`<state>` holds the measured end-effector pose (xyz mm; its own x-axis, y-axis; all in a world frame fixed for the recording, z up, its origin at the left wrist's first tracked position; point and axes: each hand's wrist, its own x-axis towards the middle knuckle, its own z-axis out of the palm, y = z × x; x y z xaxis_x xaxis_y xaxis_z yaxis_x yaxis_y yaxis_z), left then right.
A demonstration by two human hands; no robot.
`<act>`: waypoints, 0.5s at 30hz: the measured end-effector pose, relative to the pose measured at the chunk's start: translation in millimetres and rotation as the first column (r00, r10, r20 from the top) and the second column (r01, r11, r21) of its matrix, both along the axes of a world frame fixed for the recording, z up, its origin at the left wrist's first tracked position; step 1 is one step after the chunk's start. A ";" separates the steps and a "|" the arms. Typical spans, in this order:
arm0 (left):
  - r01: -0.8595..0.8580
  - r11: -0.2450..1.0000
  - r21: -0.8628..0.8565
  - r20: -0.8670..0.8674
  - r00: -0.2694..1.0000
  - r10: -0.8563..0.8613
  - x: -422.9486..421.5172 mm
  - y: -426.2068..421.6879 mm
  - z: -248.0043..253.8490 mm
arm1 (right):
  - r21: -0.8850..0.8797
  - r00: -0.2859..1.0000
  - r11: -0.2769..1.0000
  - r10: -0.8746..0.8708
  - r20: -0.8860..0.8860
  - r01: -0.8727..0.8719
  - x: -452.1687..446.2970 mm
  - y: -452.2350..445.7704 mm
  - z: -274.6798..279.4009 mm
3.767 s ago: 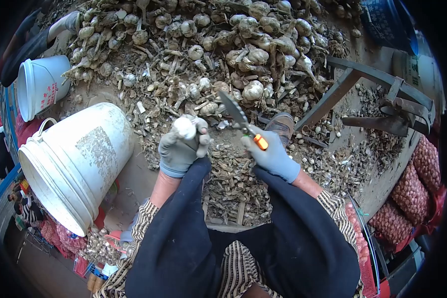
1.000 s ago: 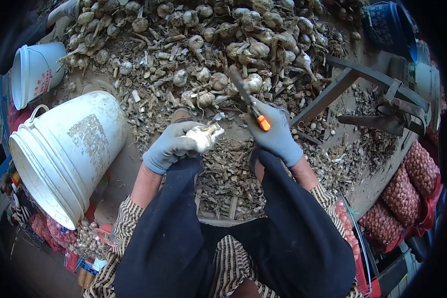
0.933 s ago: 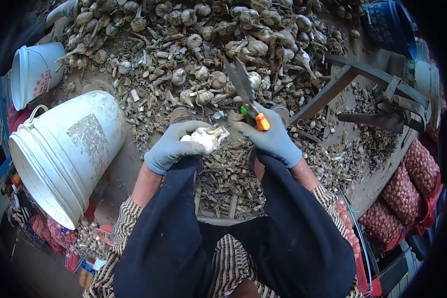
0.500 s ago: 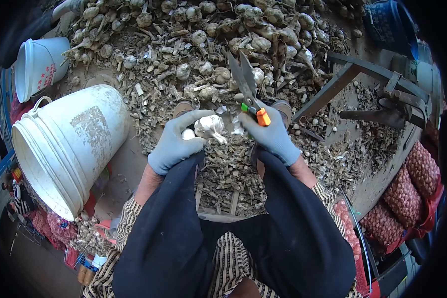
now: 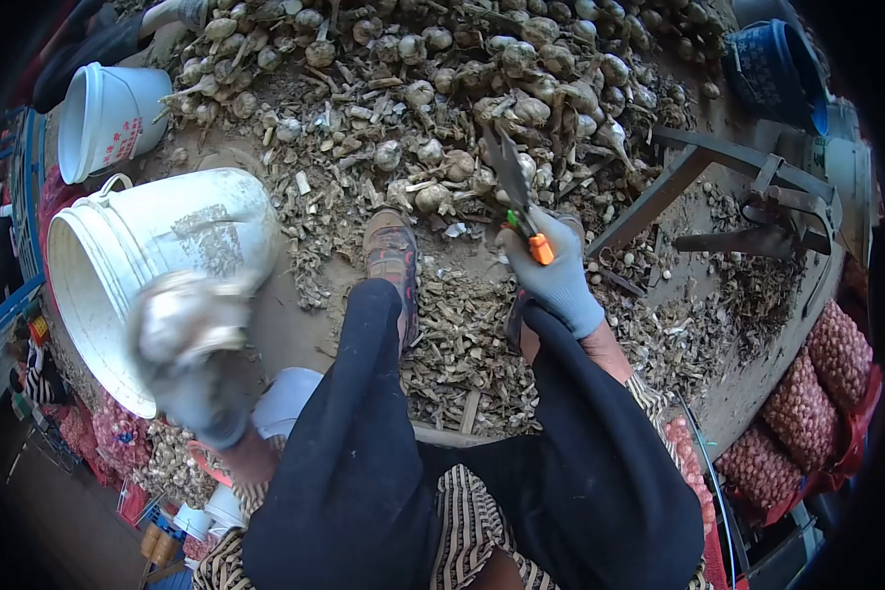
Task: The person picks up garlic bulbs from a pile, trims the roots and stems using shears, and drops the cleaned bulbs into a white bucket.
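Note:
My left hand (image 5: pixel 205 379), gloved and smeared by motion, is in front of the big white bucket (image 5: pixel 228 218), near its open mouth. Blurred white garlic (image 5: pixel 182 317) shows at its fingers, which look wrapped round it. My right hand (image 5: pixel 556 270), in a grey glove, is closed on shears (image 5: pixel 509 177) with orange and green on the handles. The blades point up toward the heap of garlic (image 5: pixel 531 88), and they look nearly together. Dry stalks and peelings (image 5: pixel 452 364) lie on the ground between my shoes.
A smaller white bucket (image 5: pixel 118 118) stands at the upper left, near another person's arm or leg (image 5: pixel 162 15). A metal frame (image 5: pixel 659 192) with a curved bar is to the right. Behind it are a blue bucket (image 5: pixel 772 74) and, lower, red net sacks of garlic (image 5: pixel 801 403).
My left hand has swung from between my knees to the big bucket at the left, carrying garlic. My right hand stays over my right knee with the shears, whose blades have come closer together. The view has shifted slightly.

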<state>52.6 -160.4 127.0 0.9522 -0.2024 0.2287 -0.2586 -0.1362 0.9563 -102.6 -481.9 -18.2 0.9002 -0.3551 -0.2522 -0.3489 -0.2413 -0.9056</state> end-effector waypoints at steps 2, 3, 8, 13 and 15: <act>-0.382 0.913 0.145 0.390 0.870 0.302 19.2 26.1 49.3 | 0.016 1.000 1.000 -0.012 0.010 0.012 -9.4 -3.2 -4.4; -0.541 0.800 0.260 0.538 0.769 0.346 28.1 29.6 60.1 | -0.076 0.999 0.997 0.026 0.031 -0.023 -15.0 -3.9 -10.1; -0.796 0.244 0.555 0.831 0.519 -0.200 36.8 -1.1 45.7 | -0.219 0.986 0.961 0.166 -0.029 -0.168 -22.7 -0.5 -11.6; 0.100 0.699 0.708 0.261 0.883 -0.391 37.2 -108.2 -107.0 | -0.282 0.985 0.945 0.144 -0.091 -0.165 -20.6 -2.4 -9.8; 0.252 0.395 0.884 -0.094 0.921 -0.378 51.1 -132.7 -190.2 | -0.283 0.989 0.949 0.116 -0.086 -0.136 -18.9 -2.9 -11.8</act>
